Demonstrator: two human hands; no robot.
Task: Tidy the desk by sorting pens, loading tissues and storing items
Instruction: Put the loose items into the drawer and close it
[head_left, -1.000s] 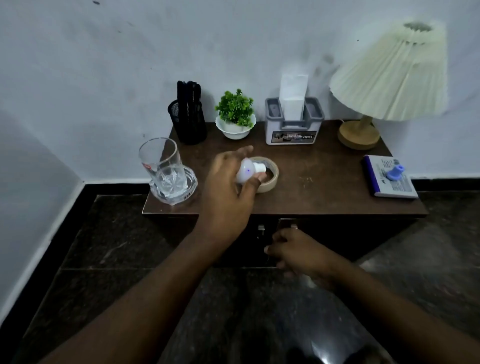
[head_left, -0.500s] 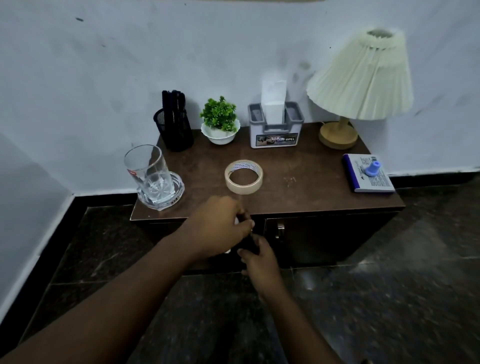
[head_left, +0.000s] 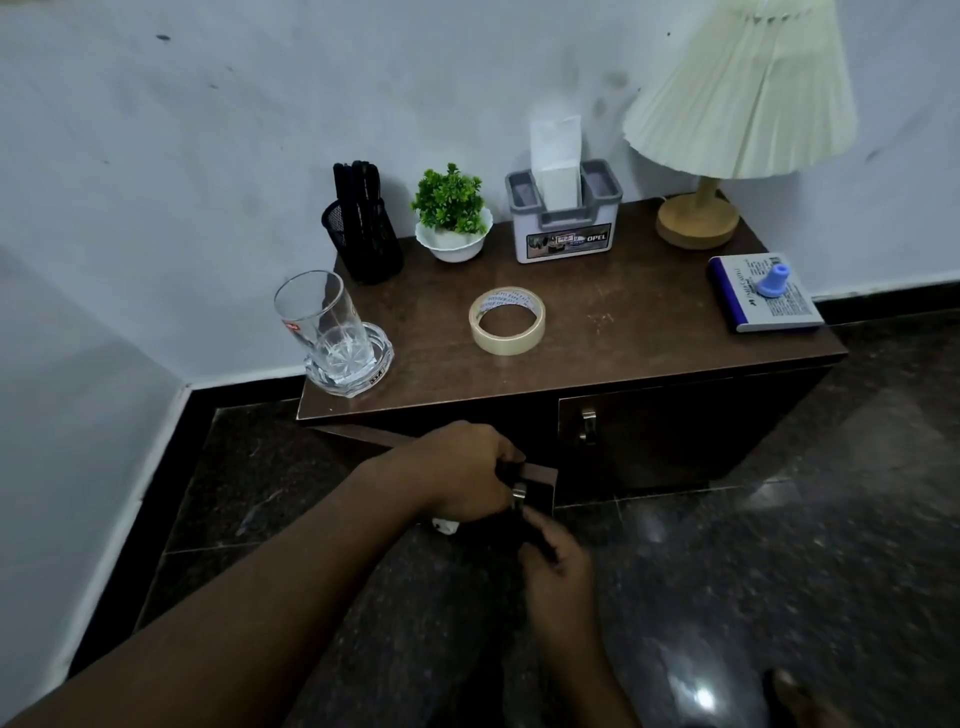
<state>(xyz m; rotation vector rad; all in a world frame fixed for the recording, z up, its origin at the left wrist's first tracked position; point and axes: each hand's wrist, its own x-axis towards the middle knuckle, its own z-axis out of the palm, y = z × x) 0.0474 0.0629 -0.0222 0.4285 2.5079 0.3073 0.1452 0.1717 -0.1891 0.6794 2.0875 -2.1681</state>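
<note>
My left hand (head_left: 462, 475) is curled around a small white object (head_left: 447, 526), of which only a bit shows below the palm. It is at the top edge of the left cabinet door (head_left: 537, 480), which stands swung open toward me. My right hand (head_left: 558, 569) is just below the door's metal handle (head_left: 519, 493), fingers curled on the door's lower edge. On the desk top (head_left: 623, 343) lie a tape roll (head_left: 507, 321), a black pen holder (head_left: 363, 236) full of pens and a grey tissue box (head_left: 563, 223) with a tissue sticking up.
A glass (head_left: 324, 322) on a clear coaster stands at the front left corner. A small plant in a white bowl (head_left: 452, 221), a lamp (head_left: 727, 124), and a blue-edged box (head_left: 763, 293) with a blue cap are also there. The right door (head_left: 675, 431) is closed.
My left hand carried the white object from the tape roll down below the desk front. The left cabinet door has swung open, with my right hand at it.
</note>
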